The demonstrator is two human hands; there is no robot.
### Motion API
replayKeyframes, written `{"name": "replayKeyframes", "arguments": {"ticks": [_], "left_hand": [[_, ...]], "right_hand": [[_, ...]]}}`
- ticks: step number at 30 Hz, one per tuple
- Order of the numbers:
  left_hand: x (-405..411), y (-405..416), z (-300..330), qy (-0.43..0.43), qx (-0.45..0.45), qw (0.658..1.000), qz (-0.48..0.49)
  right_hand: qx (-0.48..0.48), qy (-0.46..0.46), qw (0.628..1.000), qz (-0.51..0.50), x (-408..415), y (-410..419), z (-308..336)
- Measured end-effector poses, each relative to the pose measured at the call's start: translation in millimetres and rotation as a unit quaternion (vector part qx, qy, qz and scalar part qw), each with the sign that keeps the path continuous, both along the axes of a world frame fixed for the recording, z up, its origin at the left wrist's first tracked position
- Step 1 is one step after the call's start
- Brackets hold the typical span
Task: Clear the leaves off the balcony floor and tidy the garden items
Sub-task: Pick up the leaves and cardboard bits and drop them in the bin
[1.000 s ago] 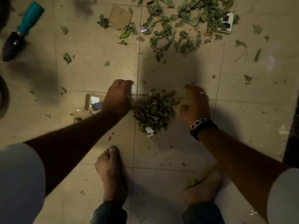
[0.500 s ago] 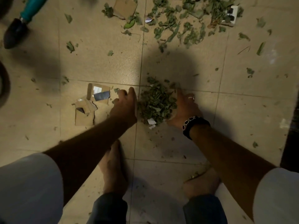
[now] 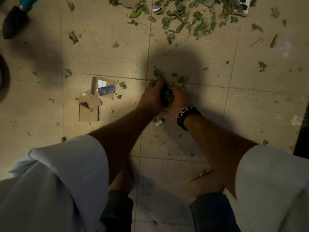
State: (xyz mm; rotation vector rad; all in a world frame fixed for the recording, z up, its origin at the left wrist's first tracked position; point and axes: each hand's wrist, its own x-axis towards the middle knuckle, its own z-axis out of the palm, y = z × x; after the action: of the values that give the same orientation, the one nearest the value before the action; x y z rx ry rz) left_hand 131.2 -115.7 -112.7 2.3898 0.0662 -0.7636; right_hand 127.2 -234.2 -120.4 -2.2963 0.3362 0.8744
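- Head view: the left hand (image 3: 151, 97) and the right hand (image 3: 178, 99) are cupped toward each other low over the balcony floor (image 3: 103, 61), and a clump of leaves (image 3: 167, 96) is pressed between them. Each grip is curled round the clump from its own side, so that only a dark green wedge shows between the palms.
- Head view: relative to the clump, the large scatter of loose leaves (image 3: 189, 22) lies well beyond it, straight ahead of the fingertips toward the top of the picture. That is the relation the next reach would turn on; both hands look about equally near to it, and both are full.
- Head view: a few stray leaves (image 3: 183, 79) lie just beyond the clump along the tile joint, and a white paper scrap (image 3: 158, 123) lies just on the near side of it, under the wrists.
- Head view: torn cardboard pieces (image 3: 96, 97) lie to the left of the clump, nearer the left hand. A trowel (image 3: 15, 19) with a teal handle lies far to the left and beyond, its long axis running diagonally, blade pointing toward the person.
- Head view: judged from this, the handful must be lifted and dropped somewhere before more can be gathered; no bin or bag is visible.
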Motion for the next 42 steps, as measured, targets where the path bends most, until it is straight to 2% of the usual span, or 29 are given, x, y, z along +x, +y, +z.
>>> {"name": "replayKeyframes", "arguments": {"ticks": [2, 4, 7, 11, 15, 24, 30, 37, 42], "left_hand": [[8, -3, 11, 0.001, -0.017, 1.0, 0.014], [16, -9, 28, -0.01, -0.034, 0.999, 0.014], [27, -18, 67, -0.024, -0.064, 0.998, 0.002], [44, -32, 138, -0.037, -0.077, 0.996, -0.015], [63, -40, 243, -0.047, -0.087, 0.995, -0.024], [89, -42, 555, -0.102, -0.111, 0.987, -0.048], [97, -40, 726, -0.121, -0.127, 0.984, -0.027], [100, -29, 851, -0.156, -0.136, 0.978, -0.008], [90, -27, 914, -0.181, -0.134, 0.974, -0.001]], "right_hand": [[0.074, 0.024, 0.991, -0.105, -1, -5, 9], [0.124, 0.029, 0.979, -0.162, 1, -13, 27], [0.144, 0.013, 0.971, -0.19, 11, -29, 72], [0.139, 0.001, 0.974, -0.179, 30, -48, 152], [0.134, -0.025, 0.979, -0.148, 48, -62, 264], [0.145, -0.046, 0.981, -0.119, 73, -68, 566], [0.164, -0.067, 0.966, -0.188, 79, -56, 726], [0.21, -0.116, 0.948, -0.211, 76, -47, 867], [0.246, -0.121, 0.943, -0.19, 72, -45, 929]]}}
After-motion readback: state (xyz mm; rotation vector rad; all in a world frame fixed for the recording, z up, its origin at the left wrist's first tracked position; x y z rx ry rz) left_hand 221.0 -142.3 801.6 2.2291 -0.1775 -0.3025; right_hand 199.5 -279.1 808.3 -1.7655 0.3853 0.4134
